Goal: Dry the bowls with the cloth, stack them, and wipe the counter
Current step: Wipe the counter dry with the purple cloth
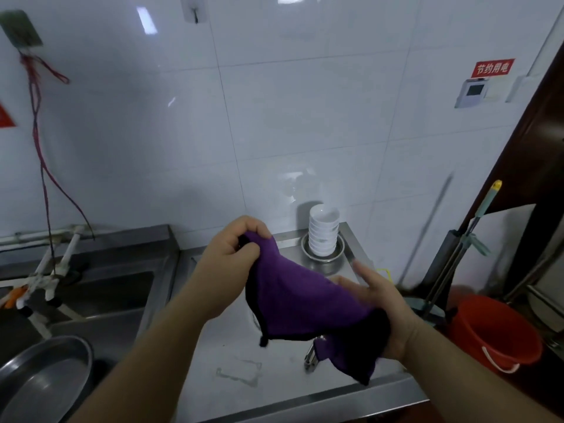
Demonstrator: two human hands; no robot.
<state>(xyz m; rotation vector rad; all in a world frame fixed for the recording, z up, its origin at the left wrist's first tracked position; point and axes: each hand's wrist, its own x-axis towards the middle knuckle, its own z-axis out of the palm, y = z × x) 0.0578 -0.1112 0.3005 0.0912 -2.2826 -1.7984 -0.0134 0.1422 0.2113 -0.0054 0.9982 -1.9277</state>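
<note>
Both hands are up over the steel counter [232,340] with the purple cloth [300,303] stretched between them. The left hand [232,254] has its fingers curled tight, pinching the cloth's upper corner in a closed fist. The right hand [381,303] is looser: the lower end of the cloth is bunched in its palm under the thumb, while the fingers are spread and pointing out past it, a little blurred. The cloth hangs in the air, clear of the counter, its black-edged hem drooping below the right hand.

At the back of the counter, by the tiled wall, the white bowls [323,232] stand in one stack on a shallow metal dish [323,250]. They are well apart from both hands. To the left is the sink [100,288], with a round metal pan [45,377] in the near corner. On the floor to the right sits a red bucket [494,331], mop handles leaning behind it.
</note>
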